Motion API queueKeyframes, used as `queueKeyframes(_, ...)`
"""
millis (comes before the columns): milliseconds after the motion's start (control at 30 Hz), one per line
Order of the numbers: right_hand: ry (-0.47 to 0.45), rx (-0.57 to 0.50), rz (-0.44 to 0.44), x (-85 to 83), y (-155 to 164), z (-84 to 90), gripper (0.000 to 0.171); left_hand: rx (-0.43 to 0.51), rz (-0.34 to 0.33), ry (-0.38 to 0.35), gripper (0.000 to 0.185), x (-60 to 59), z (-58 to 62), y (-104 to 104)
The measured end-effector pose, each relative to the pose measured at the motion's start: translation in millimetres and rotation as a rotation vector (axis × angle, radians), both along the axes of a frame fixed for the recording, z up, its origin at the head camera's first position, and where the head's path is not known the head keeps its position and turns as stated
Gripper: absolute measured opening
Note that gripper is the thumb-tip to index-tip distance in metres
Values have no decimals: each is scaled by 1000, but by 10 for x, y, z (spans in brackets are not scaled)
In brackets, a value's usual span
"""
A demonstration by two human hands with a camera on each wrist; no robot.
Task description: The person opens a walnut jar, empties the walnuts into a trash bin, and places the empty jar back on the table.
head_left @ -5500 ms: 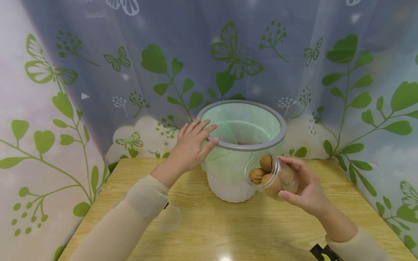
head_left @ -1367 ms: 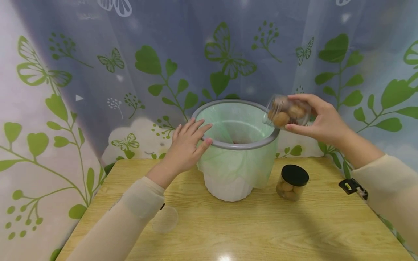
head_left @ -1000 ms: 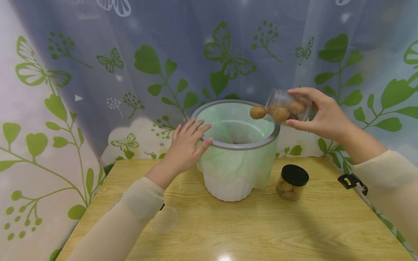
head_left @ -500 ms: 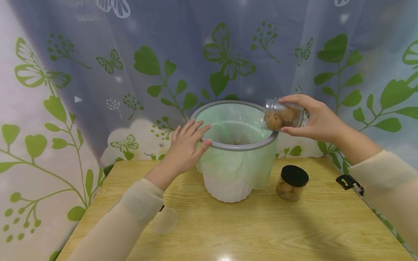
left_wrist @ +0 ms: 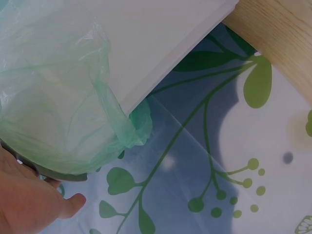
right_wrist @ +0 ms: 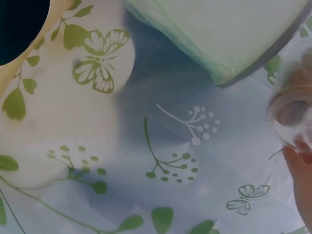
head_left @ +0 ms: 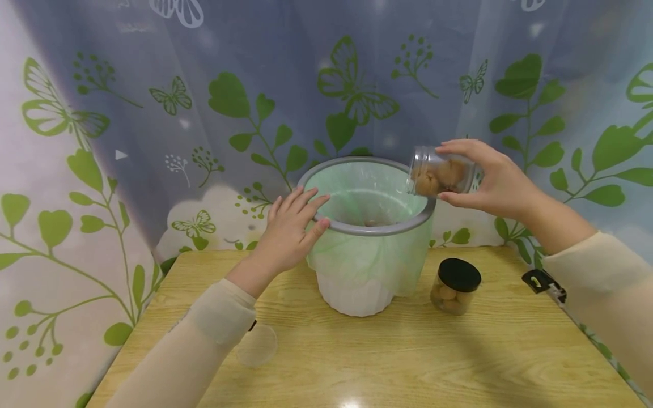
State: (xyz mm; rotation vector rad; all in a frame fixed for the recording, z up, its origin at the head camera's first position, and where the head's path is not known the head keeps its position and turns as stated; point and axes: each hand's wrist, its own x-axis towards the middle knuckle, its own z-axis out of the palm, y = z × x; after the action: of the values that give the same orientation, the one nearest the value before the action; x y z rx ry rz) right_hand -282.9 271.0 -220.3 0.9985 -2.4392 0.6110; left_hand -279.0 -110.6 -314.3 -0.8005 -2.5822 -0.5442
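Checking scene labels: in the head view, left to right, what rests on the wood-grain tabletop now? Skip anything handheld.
Thin transparent round disc → white round plastic bin with green lining → clear cylindrical jar with black round lid.

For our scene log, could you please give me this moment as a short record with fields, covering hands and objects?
Left hand: fingers spread over the gray rim of the bin
Right hand: grips a clear jar tipped sideways, mouth toward the bin
Jar contents: brown nuts, count unclear
Bin: white, with green liner
Second jar: upright on the table, black lid on
Clear disc: flat on the table
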Motion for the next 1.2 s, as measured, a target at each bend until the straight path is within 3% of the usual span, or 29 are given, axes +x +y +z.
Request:
queueKeyframes(333,-55,36,-19,11,25,12,75,-2,-2,2,81,-5,4,0)
queueKeyframes(833,-12,65,2,-26,-99,155,73,8,-3,4,80,-3,-18,-6)
queueKeyframes(1067,-111,131,-54,0,-74,163,69,11,-15,21,81,-19,-22,-5)
queueKeyframes(1200,-132,106,-61,-10,-59,135,71,11,-13,21,82,-14,-21,-6)
